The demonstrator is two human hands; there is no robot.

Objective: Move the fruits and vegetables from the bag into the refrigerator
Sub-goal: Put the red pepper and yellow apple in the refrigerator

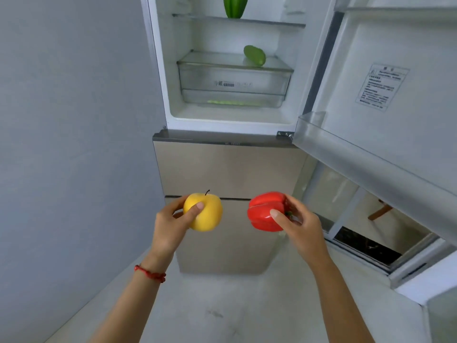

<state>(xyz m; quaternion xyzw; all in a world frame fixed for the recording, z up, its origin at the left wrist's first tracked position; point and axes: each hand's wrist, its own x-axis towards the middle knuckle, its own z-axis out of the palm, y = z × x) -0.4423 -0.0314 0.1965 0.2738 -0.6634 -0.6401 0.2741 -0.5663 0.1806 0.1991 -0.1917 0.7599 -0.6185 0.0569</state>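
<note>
- Left hand [173,219]: closed around a yellow apple [204,211], thumb on the near face, stem pointing up.
- Right hand [300,225]: closed around a red pepper [265,211], thumb across its near side, fingers over the stem end.
- Apple and pepper are held apart, with a clear gap between them, in front of the closed lower doors of the refrigerator [230,169].
- Upper compartment is open; its door [385,78] swings out to the right, and the door's lower bin edge projects above and to the right of the right hand.
- Green pepper [235,6] stands on the upper shelf [272,22], near the front edge, right of centre.
- Cucumber [254,55] lies on the glass cover above the clear drawer [232,82], toward the right rear corner.
- The left part of both shelves is free.
- A grey wall [74,120] runs close along the refrigerator's left edge.
</note>
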